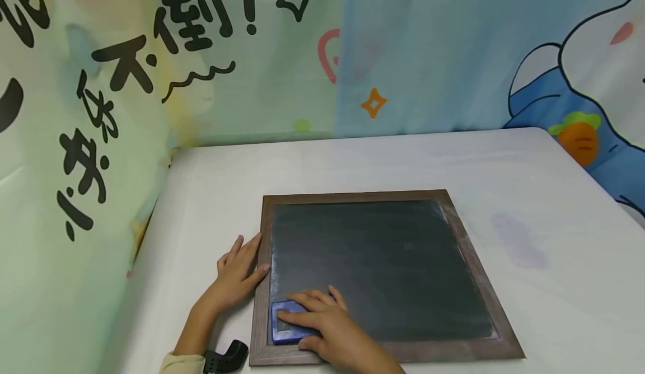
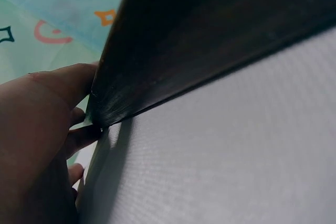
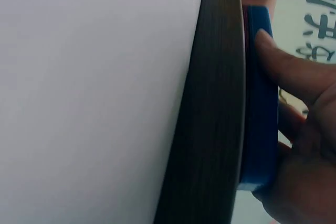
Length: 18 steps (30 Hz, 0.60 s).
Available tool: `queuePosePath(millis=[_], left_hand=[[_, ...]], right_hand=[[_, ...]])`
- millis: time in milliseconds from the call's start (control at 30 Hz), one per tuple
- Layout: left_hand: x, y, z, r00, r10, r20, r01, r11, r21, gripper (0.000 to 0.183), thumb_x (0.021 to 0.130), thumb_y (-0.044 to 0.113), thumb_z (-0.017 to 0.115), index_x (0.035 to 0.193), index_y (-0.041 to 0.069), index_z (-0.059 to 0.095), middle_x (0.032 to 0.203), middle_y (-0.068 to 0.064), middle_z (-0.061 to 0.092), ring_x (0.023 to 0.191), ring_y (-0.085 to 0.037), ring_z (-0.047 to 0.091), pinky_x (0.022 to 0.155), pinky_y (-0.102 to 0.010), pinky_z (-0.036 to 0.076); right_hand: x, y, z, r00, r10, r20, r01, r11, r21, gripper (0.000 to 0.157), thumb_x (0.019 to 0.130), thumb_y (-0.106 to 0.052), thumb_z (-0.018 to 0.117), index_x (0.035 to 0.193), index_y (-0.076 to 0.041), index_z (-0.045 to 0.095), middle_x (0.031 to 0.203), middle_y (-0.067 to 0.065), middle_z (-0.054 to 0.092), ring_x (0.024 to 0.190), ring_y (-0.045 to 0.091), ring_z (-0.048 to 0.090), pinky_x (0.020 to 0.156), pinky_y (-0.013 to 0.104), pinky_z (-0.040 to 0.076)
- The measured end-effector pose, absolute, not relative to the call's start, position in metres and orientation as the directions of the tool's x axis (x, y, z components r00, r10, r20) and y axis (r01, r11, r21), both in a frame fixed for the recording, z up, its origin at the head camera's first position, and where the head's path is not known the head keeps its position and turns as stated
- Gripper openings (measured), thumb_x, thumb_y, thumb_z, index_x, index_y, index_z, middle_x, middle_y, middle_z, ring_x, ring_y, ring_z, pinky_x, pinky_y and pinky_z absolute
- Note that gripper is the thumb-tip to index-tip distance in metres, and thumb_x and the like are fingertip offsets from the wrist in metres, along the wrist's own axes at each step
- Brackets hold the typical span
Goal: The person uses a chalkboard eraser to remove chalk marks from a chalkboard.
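Observation:
A framed blackboard [image 1: 383, 262] lies flat on the white table. My left hand [image 1: 234, 279] rests against its left frame, fingers extended, the thumb [image 2: 79, 80] over the edge. How firmly it presses is not visible. Near the board's lower left corner, my right hand [image 1: 332, 329] holds a blue blackboard eraser [image 1: 287, 305] against the surface. From the right wrist view, the thumb [image 3: 283, 64] lies along the side of the eraser [image 3: 261, 119]; its underside is hidden against the board.
White tabletop [image 1: 569, 307] surrounds the board, with a faint purple smudge [image 1: 519, 239] to the right. Printed cloth [image 1: 433, 55] hangs behind and along the left side. A black strap device [image 1: 227, 357] is on the left wrist.

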State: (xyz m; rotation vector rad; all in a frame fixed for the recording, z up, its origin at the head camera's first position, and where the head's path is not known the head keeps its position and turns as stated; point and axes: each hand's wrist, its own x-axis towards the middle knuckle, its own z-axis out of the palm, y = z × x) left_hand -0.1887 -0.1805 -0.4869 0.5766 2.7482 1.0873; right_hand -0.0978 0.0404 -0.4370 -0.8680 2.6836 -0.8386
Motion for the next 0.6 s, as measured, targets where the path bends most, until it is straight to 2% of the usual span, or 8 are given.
queuePosePath(millis=[233,433,500,600], left_hand=[[-0.184,-0.182,-0.483,-0.919,0.395,-0.020,0.273,0.671,0.689,0.075,0.089,0.037,0.054,0.146,0.007,0.017,0.149,-0.017,0.024,0.139,-0.039,0.003,0.100,-0.056,0.006],[-0.182,-0.181,-0.479,-0.916,0.400,-0.014,0.284,0.675,0.681,0.074,0.089,0.037,0.053,0.146,0.007,0.018,0.149,-0.019,0.024,0.139,-0.040,0.003,0.099,-0.057,0.006],[-0.181,-0.179,-0.479,-0.915,0.404,-0.015,0.284,0.671,0.685,0.074,0.089,0.037,0.054,0.146,0.006,0.018,0.148,-0.020,0.025,0.139,-0.040,0.004,0.099,-0.057,0.006],[-0.178,-0.176,-0.480,-0.914,0.406,-0.026,0.277,0.668,0.691,0.074,0.089,0.038,0.054,0.146,0.006,0.019,0.147,-0.021,0.027,0.138,-0.041,0.004,0.098,-0.058,0.007]], right_hand=[[-0.084,0.103,-0.436,-0.856,-0.516,0.044,-0.431,0.664,-0.611,0.051,0.075,-0.030,0.066,0.125,-0.023,0.058,0.133,0.006,0.051,0.119,0.030,0.045,0.092,0.071,0.018],[-0.067,0.178,-0.436,-0.912,-0.408,0.039,-0.347,0.718,-0.604,0.054,0.075,-0.032,0.067,0.127,-0.026,0.055,0.133,0.011,0.050,0.117,0.036,0.043,0.090,0.070,0.018],[-0.062,0.199,-0.437,-0.923,-0.384,0.030,-0.325,0.735,-0.595,0.055,0.075,-0.031,0.068,0.128,-0.027,0.054,0.133,0.013,0.049,0.119,0.034,0.042,0.090,0.069,0.019],[-0.057,0.227,-0.437,-0.929,-0.369,0.041,-0.323,0.748,-0.580,0.055,0.074,-0.032,0.068,0.128,-0.028,0.054,0.133,0.011,0.050,0.122,0.020,0.042,0.089,0.067,0.022]])
